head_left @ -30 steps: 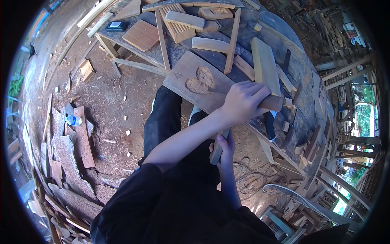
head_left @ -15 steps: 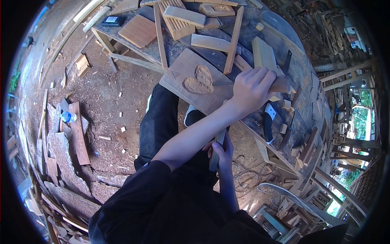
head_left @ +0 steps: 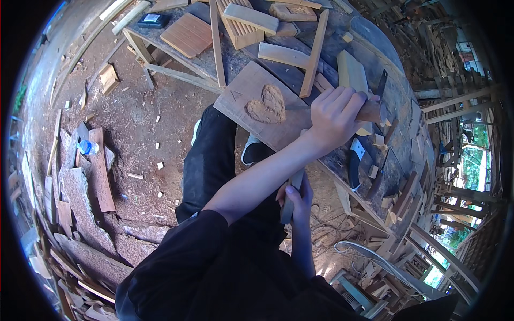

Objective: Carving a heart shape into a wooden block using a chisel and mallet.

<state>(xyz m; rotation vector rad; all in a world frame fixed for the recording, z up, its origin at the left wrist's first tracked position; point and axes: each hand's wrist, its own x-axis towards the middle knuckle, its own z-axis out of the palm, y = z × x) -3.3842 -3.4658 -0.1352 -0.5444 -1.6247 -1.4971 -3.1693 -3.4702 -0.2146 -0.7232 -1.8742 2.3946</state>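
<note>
A flat wooden board point(head_left: 246, 107) lies on the workbench in front of me, with a rough heart-shaped hollow point(head_left: 266, 105) carved into it. My left hand point(head_left: 337, 115) reaches across to the right and is closed around the thick round wooden handle of a chisel point(head_left: 373, 112). Its thin blade points left over the board, toward the hollow. Lower down, below my left forearm, my right hand point(head_left: 297, 197) is closed on a greyish wooden bar point(head_left: 287, 212). The forearm hides part of that bar.
A handsaw with a dark handle point(head_left: 354, 166) lies on the bench's right side among small offcuts. Wooden strips, blocks and a slatted piece point(head_left: 235, 27) cover the far side, beside a small black case point(head_left: 153, 21). A plastic bottle point(head_left: 87, 147) rests on planks at the left.
The view has shifted slightly, and the bench appears a little farther right. Both hands keep their holds. My left hand and the chisel handle seem tilted slightly differently.
</note>
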